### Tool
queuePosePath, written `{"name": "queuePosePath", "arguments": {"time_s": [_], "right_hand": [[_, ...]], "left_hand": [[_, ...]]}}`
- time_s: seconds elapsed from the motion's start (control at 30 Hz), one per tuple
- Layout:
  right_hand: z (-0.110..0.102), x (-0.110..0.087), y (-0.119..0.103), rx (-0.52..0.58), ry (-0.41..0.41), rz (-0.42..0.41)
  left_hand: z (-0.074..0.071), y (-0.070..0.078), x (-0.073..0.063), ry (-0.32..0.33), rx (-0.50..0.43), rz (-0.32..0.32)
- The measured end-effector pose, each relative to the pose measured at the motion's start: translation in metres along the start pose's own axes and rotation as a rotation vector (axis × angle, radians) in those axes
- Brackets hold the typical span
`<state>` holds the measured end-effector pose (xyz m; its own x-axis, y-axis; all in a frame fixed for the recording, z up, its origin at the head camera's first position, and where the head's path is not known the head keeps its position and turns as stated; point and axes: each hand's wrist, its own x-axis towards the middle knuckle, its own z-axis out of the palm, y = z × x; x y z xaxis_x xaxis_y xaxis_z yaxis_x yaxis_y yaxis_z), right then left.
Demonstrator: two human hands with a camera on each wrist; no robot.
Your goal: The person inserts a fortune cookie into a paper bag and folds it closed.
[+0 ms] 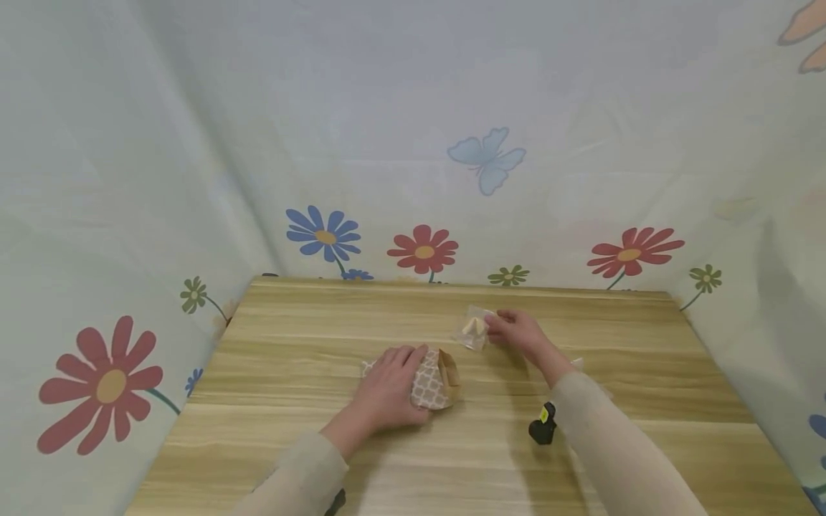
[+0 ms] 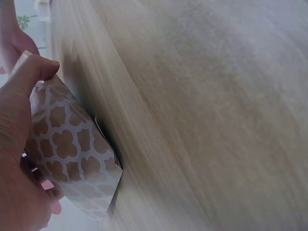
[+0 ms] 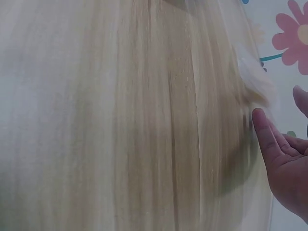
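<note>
A brown paper bag (image 1: 434, 387) with a white lattice pattern lies on the wooden table, its open end facing right. My left hand (image 1: 387, 393) grips it from above, thumb on the near side. In the left wrist view the thumb presses the upper part of the patterned bag (image 2: 70, 144), while the palm hides some of it. Farther back, my right hand (image 1: 523, 335) reaches to a small clear packet (image 1: 475, 328) with a pale yellow piece inside. The right wrist view shows fingertips at the packet (image 3: 255, 77), with the thumb held apart from the fingers.
A black object (image 1: 543, 424) with a yellow label sits beside the right sleeve. Some clear plastic (image 1: 577, 363) shows partly behind that sleeve. Another dark item (image 1: 336, 503) peeks out by the left sleeve. A flower-printed curtain (image 1: 387, 143) hangs behind the table.
</note>
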<state>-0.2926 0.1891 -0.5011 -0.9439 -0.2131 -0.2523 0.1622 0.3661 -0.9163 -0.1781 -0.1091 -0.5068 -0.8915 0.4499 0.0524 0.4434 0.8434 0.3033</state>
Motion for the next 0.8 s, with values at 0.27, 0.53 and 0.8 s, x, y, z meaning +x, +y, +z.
{"name": "queuePosePath", "arguments": {"time_s": [0.27,0.53,0.8], "right_hand": [[0.010,0.008,-0.005,-0.019,0.065,0.002],[0.015,0.017,-0.002,-0.051,0.092,-0.009],[0.014,0.022,-0.006,-0.143,0.102,-0.011]], "left_hand": [[0.002,-0.001,-0.001,0.016,0.020,0.009],[0.002,-0.002,-0.002,0.022,0.023,0.006],[0.002,-0.002,-0.003,0.032,0.033,0.007]]}}
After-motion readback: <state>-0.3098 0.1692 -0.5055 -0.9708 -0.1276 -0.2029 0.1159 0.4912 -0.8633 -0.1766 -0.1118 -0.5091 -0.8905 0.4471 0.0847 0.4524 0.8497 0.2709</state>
